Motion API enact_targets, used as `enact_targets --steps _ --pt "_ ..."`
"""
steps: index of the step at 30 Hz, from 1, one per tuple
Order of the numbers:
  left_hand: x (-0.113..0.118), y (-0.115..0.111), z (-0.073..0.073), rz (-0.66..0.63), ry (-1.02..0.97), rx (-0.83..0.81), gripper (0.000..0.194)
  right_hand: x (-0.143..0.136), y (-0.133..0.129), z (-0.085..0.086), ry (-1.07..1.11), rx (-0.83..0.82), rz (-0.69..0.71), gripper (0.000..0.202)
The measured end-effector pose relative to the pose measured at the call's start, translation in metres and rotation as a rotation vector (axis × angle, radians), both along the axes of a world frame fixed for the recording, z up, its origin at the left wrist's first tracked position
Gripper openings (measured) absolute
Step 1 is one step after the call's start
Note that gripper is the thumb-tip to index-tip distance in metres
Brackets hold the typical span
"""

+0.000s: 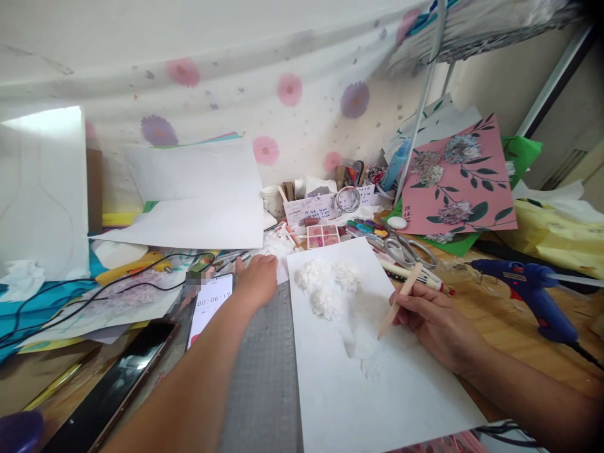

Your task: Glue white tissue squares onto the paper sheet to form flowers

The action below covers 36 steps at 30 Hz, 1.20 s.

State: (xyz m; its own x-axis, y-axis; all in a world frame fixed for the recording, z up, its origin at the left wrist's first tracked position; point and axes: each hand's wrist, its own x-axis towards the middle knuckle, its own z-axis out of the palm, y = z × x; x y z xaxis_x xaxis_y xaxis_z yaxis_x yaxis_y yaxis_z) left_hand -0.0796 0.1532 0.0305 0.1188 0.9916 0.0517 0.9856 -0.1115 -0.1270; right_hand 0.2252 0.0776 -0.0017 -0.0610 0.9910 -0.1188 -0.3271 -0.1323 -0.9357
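My right hand (pixel 431 318) is closed around a flat wooden craft stick (pixel 400 302). The stick's lower tip points down at a white sheet (pixel 340 402), close to a glossy, clear glue-like patch (pixel 369 369). White fluffy clusters (pixel 325 296) sit on the sheet's upper part. My left hand (pixel 258 280) reaches forward, left of the sheet, by a heap of small white pieces (pixel 278 244). Its fingertips point away and are partly hidden, so its grip is unclear. A phone showing a timer (pixel 210 302) lies beside my left forearm.
On the right lies a blue glue gun (pixel 533 296), with scissors (pixel 408 248) and pens nearer the sheet. A pink flower picture (pixel 462 176) leans behind. A dark phone (pixel 113 390), yellow glue gun (pixel 134 269) and cables are at left. A paint palette (pixel 323 236) stands behind the sheet.
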Motion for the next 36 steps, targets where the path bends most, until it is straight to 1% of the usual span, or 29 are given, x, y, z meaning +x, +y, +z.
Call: enact_targets --steps 2,4,6,10,13,16,18,21,24,26,28,30,32,34,36 --pt "-0.001 0.0 0.006 0.004 -0.01 0.025 0.03 0.0 0.0 0.001 0.0 0.002 -0.001 0.011" --pt "-0.003 -0.001 0.011 0.003 -0.017 0.036 0.036 0.0 -0.001 0.001 -0.001 0.001 -0.004 0.012" --pt "-0.004 0.0 0.012 0.004 -0.015 0.018 0.04 -0.001 -0.001 0.002 -0.001 0.0 -0.007 0.013" --pt "-0.003 0.003 0.002 0.025 0.002 -0.087 0.029 -0.003 0.0 0.002 0.001 0.003 -0.01 0.014" --pt "-0.001 0.007 -0.005 0.053 -0.005 -0.128 0.035 -0.004 0.002 0.002 0.004 0.01 0.003 0.013" --pt "0.0 0.01 -0.004 0.067 -0.046 -0.125 0.035 -0.003 0.003 0.001 0.012 0.016 0.015 0.012" --pt "0.001 0.011 0.001 0.067 -0.092 -0.112 0.033 -0.003 0.003 0.001 0.021 0.02 0.02 0.013" --pt "0.0 0.01 0.015 0.078 -0.193 -0.073 0.028 -0.001 0.004 -0.001 0.035 0.019 0.03 0.014" --pt "-0.003 0.005 0.027 0.128 -0.33 -0.02 0.025 0.0 0.005 -0.002 0.053 0.021 0.043 0.014" --pt "-0.005 0.001 0.032 0.169 -0.422 0.03 0.021 0.001 0.004 -0.003 0.062 0.028 0.051 0.012" --pt "-0.004 -0.004 0.035 0.183 -0.515 0.077 0.014 0.001 0.004 -0.003 0.067 0.037 0.058 0.011" --pt "0.002 -0.011 0.037 0.146 -0.619 0.085 0.009 0.001 0.003 -0.002 0.066 0.044 0.059 0.01" --pt "0.013 -0.024 0.041 0.061 -0.733 0.04 0.008 0.0 0.003 -0.002 0.066 0.05 0.054 0.01" --pt "0.03 -0.042 0.048 -0.048 -0.844 -0.039 0.013 0.0 0.004 -0.002 0.066 0.056 0.044 0.01" --pt "0.049 -0.063 0.054 -0.146 -0.951 -0.136 0.024 0.0 0.004 -0.003 0.064 0.063 0.035 0.011"
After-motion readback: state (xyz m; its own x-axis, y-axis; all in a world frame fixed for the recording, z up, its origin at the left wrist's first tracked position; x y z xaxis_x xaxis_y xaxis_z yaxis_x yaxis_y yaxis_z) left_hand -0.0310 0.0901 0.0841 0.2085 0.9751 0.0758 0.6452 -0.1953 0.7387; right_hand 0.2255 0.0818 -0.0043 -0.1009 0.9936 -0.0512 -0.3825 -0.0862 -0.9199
